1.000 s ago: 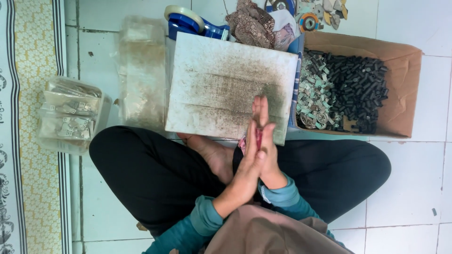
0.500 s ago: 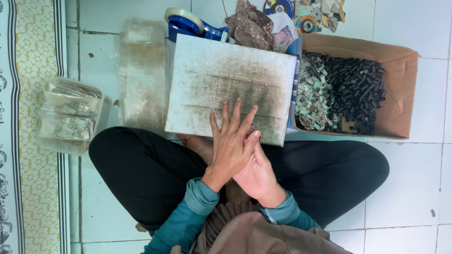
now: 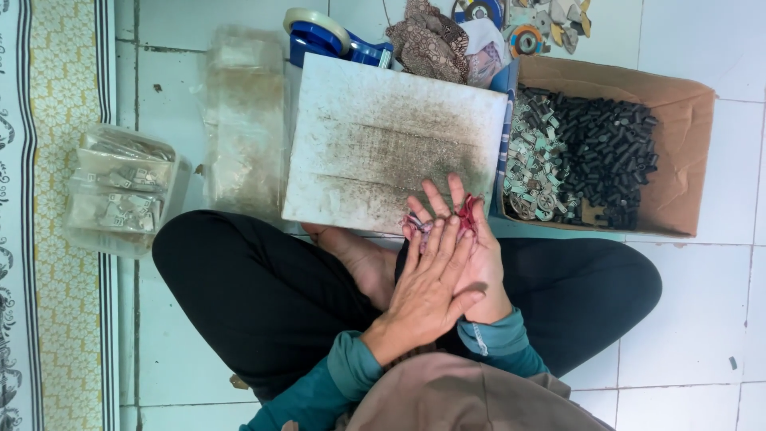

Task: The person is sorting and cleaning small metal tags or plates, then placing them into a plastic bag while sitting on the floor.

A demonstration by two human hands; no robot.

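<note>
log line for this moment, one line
left hand: pressed flat over right | right hand: palm up, cupping small red pieces | over: stained white board

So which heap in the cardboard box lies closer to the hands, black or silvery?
The silvery heap, at the box's left end beside the hands; the black heap lies farther right.

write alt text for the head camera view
A person sitting cross-legged on a tiled floor presses the left hand over the right hand, with small red pieces between them, at the edge of a stained white board. A cardboard box of small black parts sits right.
</note>
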